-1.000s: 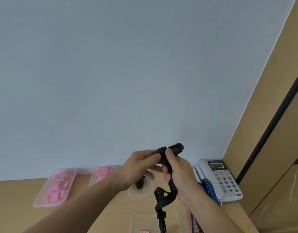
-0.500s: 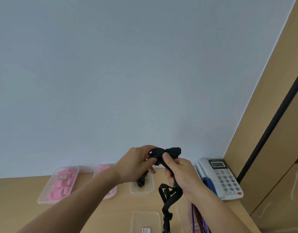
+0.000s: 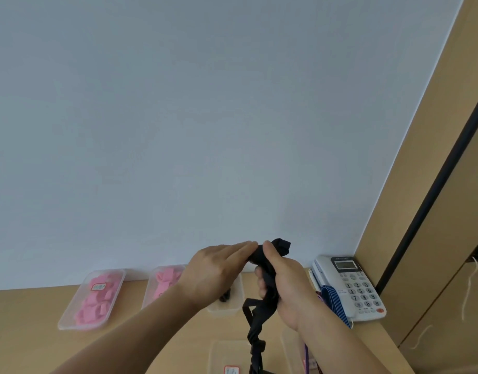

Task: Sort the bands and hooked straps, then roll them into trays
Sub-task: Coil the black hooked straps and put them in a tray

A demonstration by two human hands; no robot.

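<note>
A black strap [image 3: 255,323] is held up above the desk, its top end bunched into a small roll near the wall and its tail hanging down past the bottom of the view. My right hand [image 3: 282,282] grips the strap just below the roll, thumb on top. My left hand [image 3: 216,268] lies over the roll from the left with its fingers straight, touching it. Behind my left hand stands a clear tray [image 3: 236,306] with a black rolled piece inside, mostly hidden.
Two clear trays of pink rolled bands [image 3: 93,299] [image 3: 162,283] stand along the wall at the left. A labelled clear tray [image 3: 227,357] sits at the front. A white desk phone [image 3: 352,286] and a blue striped band [image 3: 333,300] are on the right beside a wooden cabinet.
My left hand's fingers have straightened and slid over the roll. Both hands and the strap sit slightly higher and to the right against the wall.
</note>
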